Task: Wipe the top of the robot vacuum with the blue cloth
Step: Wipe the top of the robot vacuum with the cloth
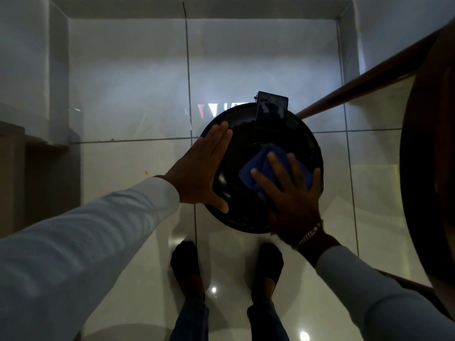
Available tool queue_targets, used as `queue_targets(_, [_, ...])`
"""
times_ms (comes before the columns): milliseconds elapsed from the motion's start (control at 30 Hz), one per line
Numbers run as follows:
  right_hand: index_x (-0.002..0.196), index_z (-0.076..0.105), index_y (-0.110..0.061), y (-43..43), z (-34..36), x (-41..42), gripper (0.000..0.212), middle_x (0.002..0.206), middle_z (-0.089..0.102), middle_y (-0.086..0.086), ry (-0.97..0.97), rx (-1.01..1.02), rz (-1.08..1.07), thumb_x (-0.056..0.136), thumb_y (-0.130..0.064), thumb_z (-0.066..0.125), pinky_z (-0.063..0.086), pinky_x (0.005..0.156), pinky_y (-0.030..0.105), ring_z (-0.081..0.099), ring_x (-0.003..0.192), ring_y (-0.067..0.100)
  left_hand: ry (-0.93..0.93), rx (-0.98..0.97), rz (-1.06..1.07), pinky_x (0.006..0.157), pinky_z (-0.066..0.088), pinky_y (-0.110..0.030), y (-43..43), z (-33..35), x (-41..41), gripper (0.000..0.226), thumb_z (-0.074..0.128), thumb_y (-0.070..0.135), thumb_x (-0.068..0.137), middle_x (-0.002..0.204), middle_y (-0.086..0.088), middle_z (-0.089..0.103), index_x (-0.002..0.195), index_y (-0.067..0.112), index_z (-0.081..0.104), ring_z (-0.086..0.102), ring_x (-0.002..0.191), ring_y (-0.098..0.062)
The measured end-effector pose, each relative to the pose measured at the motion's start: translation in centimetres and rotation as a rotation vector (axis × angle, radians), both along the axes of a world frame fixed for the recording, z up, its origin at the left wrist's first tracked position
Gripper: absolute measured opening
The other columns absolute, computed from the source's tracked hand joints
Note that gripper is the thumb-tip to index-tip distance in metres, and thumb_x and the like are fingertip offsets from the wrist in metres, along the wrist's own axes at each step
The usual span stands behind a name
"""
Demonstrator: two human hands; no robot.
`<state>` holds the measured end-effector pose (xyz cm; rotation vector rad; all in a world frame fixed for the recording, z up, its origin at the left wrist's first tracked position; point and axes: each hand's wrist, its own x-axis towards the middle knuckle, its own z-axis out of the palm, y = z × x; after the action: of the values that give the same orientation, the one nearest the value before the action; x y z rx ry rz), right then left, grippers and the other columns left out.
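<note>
A round black robot vacuum (246,141) sits on the glossy tiled floor just ahead of my feet. A crumpled blue cloth (253,168) lies on its top, right of centre. My right hand (290,193) presses flat on the cloth with fingers spread, a bracelet on the wrist. My left hand (199,173) lies flat against the vacuum's left rim, fingers together and pointing away from me, holding nothing. A dark rectangular part (272,110) stands at the vacuum's far edge.
A dark wooden round table top (428,168) and its slanting leg (364,80) crowd the right side. A brown cabinet (14,183) stands at the left. White walls form a recess (197,11) ahead. My two feet (226,269) stand behind the vacuum.
</note>
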<state>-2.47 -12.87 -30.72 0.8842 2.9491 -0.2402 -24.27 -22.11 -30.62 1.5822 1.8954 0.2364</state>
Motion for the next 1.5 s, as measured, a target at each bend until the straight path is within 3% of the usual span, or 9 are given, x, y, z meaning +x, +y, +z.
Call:
queue_targets(167, [0.144,0.025,-0.039,0.0,-0.3,-6.6,0.055,0.16,0.015,0.005,0.008,-0.084,-0.377,0.09,-0.045,0.032,0.003,0.107,0.075,0.003,0.145,0.04,0.006,0.015,0.01,0.118,-0.004,-0.034,0.0,-0.3,0.0,0.148,0.074,0.074,0.044,0.16,-0.003,-0.018,0.149,0.017,-0.014,-0.023,0.144,-0.014])
queue_targets(400, [0.139,0.041,-0.037,-0.4,-0.8,-1.1,0.047,0.151,0.038,0.001,0.029,0.051,0.22,0.094,-0.051,0.032,0.021,0.104,0.072,0.026,0.142,0.035,0.032,-0.013,-0.005,0.122,0.003,-0.041,0.1,1.1,0.3,0.15,0.077,0.07,0.043,0.16,-0.009,-0.017,0.148,0.011,-0.013,-0.019,0.146,-0.02])
queue_targets(567, [0.141,0.035,-0.036,2.6,-0.9,-4.4,0.052,0.156,0.029,0.0,0.027,-0.017,-0.103,0.091,-0.048,0.041,0.012,0.106,0.074,0.015,0.145,0.034,0.034,-0.006,0.012,0.113,-0.012,-0.027,0.0,-0.2,0.1,0.15,0.074,0.074,0.043,0.153,0.005,-0.03,0.145,0.022,-0.022,-0.035,0.137,-0.006])
queue_targets(667, [0.145,0.026,-0.036,0.6,-0.7,-7.6,0.06,0.16,0.019,0.0,0.024,-0.057,-0.247,0.09,-0.06,0.031,0.0,0.108,0.069,0.006,0.146,0.035,0.015,0.021,0.027,0.109,-0.015,-0.021,0.2,-0.2,0.2,0.15,0.076,0.072,0.043,0.152,0.008,-0.028,0.146,0.021,-0.02,-0.04,0.131,0.003])
queue_targets(833, [0.146,0.026,-0.032,-1.7,-1.0,-3.6,0.068,0.158,0.023,-0.002,-0.005,-0.016,0.087,0.088,-0.067,0.024,0.007,0.11,0.069,0.01,0.146,0.033,-0.001,0.03,0.03,0.121,0.002,-0.037,0.1,0.3,0.3,0.147,0.078,0.068,0.046,0.16,-0.005,-0.014,0.148,0.016,-0.013,-0.018,0.146,-0.016])
queue_targets(933, [0.144,0.033,-0.035,-0.1,-1.3,-0.1,0.063,0.155,0.029,-0.002,-0.009,0.069,0.181,0.089,-0.066,0.032,0.016,0.108,0.068,0.017,0.146,0.03,0.031,0.021,0.005,0.12,0.001,-0.035,0.2,0.2,0.1,0.149,0.077,0.071,0.043,0.16,-0.005,-0.017,0.148,0.016,-0.015,-0.02,0.145,-0.016])
queue_targets(1233, [0.144,0.029,-0.035,-0.4,-0.9,-7.6,0.054,0.159,0.021,0.002,0.072,-0.068,-0.483,0.093,-0.053,0.034,0.009,0.11,0.068,0.009,0.146,0.034,0.045,0.027,0.001,0.113,-0.012,-0.026,0.0,-0.8,0.2,0.149,0.073,0.075,0.045,0.152,0.006,-0.032,0.144,0.022,-0.026,-0.04,0.133,-0.001])
queue_targets(1367, [0.144,0.029,-0.037,-2.1,-0.9,-6.4,0.056,0.157,0.026,0.001,0.014,-0.023,-0.273,0.092,-0.057,0.031,0.006,0.112,0.062,0.015,0.145,0.035,0.09,0.005,-0.014,0.112,-0.018,-0.025,0.1,-0.8,0.3,0.15,0.072,0.076,0.044,0.149,0.006,-0.037,0.14,0.024,-0.031,-0.041,0.133,-0.004])
queue_targets(1500, [0.139,0.041,-0.038,-2.3,-0.6,-1.9,0.055,0.15,0.041,-0.001,-0.039,0.032,0.04,0.088,-0.06,0.041,0.023,0.108,0.059,0.032,0.139,0.033,0.138,-0.059,-0.018,0.118,-0.007,-0.039,0.6,0.0,0.6,0.154,0.073,0.075,0.041,0.153,0.003,-0.032,0.142,0.021,-0.029,-0.029,0.141,-0.015])
